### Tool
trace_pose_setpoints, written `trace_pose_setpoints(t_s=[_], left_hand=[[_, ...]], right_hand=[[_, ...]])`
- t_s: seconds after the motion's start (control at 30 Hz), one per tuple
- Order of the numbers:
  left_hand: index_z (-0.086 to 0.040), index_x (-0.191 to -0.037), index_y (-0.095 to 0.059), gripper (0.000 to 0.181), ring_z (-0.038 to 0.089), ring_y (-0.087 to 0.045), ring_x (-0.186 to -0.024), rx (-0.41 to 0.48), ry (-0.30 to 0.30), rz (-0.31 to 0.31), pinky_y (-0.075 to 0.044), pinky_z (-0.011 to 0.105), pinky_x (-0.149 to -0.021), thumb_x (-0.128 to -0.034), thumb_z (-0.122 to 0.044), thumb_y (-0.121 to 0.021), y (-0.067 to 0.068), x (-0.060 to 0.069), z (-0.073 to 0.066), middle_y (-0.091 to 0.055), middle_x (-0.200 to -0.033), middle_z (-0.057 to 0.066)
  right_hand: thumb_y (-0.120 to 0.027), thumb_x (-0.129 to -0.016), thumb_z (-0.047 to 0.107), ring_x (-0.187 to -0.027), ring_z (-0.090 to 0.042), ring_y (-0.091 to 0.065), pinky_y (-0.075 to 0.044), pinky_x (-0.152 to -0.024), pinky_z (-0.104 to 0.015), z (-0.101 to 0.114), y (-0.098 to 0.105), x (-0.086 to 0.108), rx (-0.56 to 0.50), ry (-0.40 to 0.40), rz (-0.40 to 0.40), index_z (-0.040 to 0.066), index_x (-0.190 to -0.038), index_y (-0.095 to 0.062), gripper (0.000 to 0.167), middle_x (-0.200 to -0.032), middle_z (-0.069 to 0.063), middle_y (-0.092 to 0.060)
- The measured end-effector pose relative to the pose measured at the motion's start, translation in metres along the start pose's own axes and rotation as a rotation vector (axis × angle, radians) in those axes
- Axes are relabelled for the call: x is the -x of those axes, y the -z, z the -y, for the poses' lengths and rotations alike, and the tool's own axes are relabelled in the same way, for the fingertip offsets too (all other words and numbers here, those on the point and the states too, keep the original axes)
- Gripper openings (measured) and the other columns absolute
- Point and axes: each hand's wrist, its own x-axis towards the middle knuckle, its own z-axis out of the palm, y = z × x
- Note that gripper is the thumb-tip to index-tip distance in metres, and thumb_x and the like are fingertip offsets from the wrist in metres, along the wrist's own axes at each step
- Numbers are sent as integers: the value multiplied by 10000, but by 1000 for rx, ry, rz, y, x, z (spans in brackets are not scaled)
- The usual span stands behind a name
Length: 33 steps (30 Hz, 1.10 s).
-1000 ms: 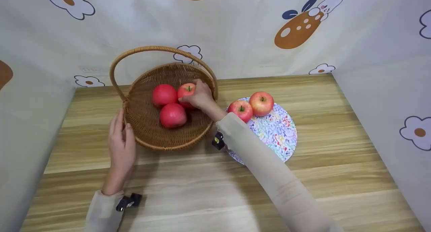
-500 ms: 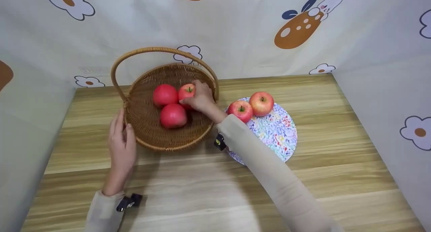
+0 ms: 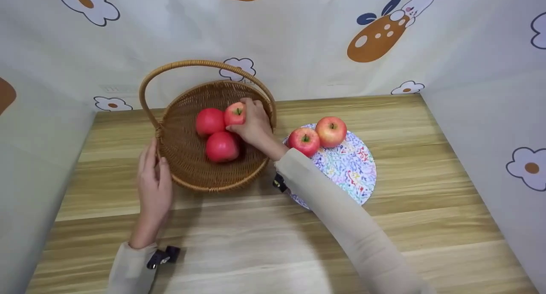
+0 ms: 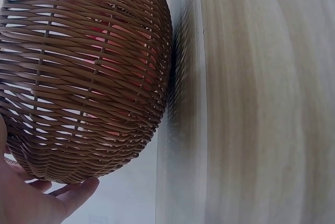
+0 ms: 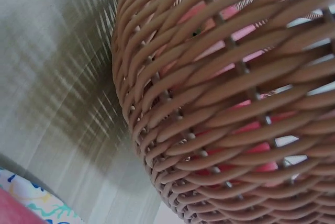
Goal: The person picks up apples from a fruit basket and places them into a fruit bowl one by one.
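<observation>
A round wicker basket (image 3: 187,168) with a tall arched handle stands on the table, left of centre in the head view. Inside it, my right hand (image 3: 255,125) grips a red-yellow apple (image 3: 233,114) by its right side, with the stem showing on top. Two redder apples, one at the back (image 3: 210,121) and one in front (image 3: 222,147), lie beside it. My left hand (image 3: 154,185) rests against the basket's outer left side, fingers fairly straight. In the left wrist view its fingers (image 4: 76,195) touch the woven wall. Only wicker shows in the right wrist view, the right hand being hidden.
Right of the basket lies a round patterned mat (image 3: 347,170) under my right forearm. Two apples, the nearer (image 3: 303,141) and the farther (image 3: 331,132), sit at its back edge. Fabric walls (image 3: 307,42) with printed flowers enclose the wooden table (image 3: 409,157).
My right hand and the apple in it have shifted slightly. The two redder apples have moved a little to the right in the basket. My left hand stays in place.
</observation>
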Motion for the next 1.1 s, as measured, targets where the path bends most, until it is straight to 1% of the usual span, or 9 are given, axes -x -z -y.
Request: trace_pose_setpoints(t_s=[0.1, 0.17, 0.27, 0.33, 0.6, 0.7, 0.83, 0.93, 1.1], left_hand=[[71, -1543, -469, 497, 450, -337, -1524, -4, -6, -13, -254, 450, -1283, -1056, -29, -476, -1, 0, 1, -413, -1594, 323], [70, -1542, -470, 496, 433, -366, -1512, -5, -4, -17, -287, 380, -1268, -1056, -26, -474, -1, 0, 1, -420, -1594, 313], [65, -1549, -464, 498, 411, -392, -1499, -4, 5, -12, -305, 276, -1240, -1058, -20, -470, 0, 1, 1, -421, -1599, 298], [62, -1553, -459, 499, 404, -394, -1498, -2, 12, -7, -301, 245, -1231, -1060, -20, -469, 0, 1, 1, -415, -1605, 292], [41, -1560, -463, 504, 381, -409, -1493, 1, 28, -5, -301, 284, -1248, -1059, -8, -475, 0, 0, 0, -428, -1607, 267], [28, -1565, -463, 507, 371, -404, -1501, 0, 43, -3, -298, 301, -1254, -1060, -11, -479, 0, 0, -1, -427, -1613, 254], [27, -1566, -462, 506, 372, -384, -1516, 3, 52, 0, -288, 355, -1268, -1063, -19, -477, 1, 0, 0, -414, -1624, 251], [38, -1562, -461, 504, 394, -375, -1517, 4, 33, -3, -283, 396, -1272, -1062, -22, -475, 1, -1, 0, -410, -1619, 271], [72, -1551, -455, 501, 420, -381, -1504, -1, -6, -8, -288, 430, -1268, -1058, -16, -470, 0, -1, 1, -421, -1599, 298]], right_hand=[[-883, -871, 198, -1287, -300, -575, -475, -1096, -363, 1, 0, 1, -6, -4, -9, 29, -1505, -501, 759, -1408, -174, -531], [-884, -871, 205, -1287, -301, -576, -476, -1096, -359, 2, 0, 2, -6, 3, -12, 30, -1508, -501, 764, -1412, -172, -529], [-883, -874, 211, -1288, -306, -577, -479, -1097, -358, 3, 1, 4, -8, 18, -14, 25, -1520, -495, 776, -1423, -174, -523], [-880, -879, 216, -1284, -304, -579, -481, -1096, -354, 4, 2, 5, -8, 24, -11, 23, -1528, -487, 783, -1422, -175, -519], [-874, -885, 220, -1278, -294, -582, -486, -1096, -351, 10, 4, 11, -13, 43, 0, 10, -1536, -476, 792, -1425, -188, -515], [-869, -889, 219, -1262, -288, -587, -492, -1085, -353, 12, 5, 13, -12, 53, 3, 5, -1529, -479, 780, -1413, -189, -525], [-865, -891, 221, -1243, -282, -593, -497, -1081, -354, 14, 6, 16, -10, 66, 6, -5, -1526, -477, 778, -1400, -191, -538], [-869, -886, 227, -1230, -273, -598, -505, -1069, -346, 15, 7, 18, -10, 66, 7, 3, -1528, -479, 784, -1397, -185, -540], [-877, -878, 226, -1239, -279, -600, -508, -1073, -349, 16, 10, 22, -17, 65, 8, 10, -1532, -482, 794, -1425, -191, -528]])
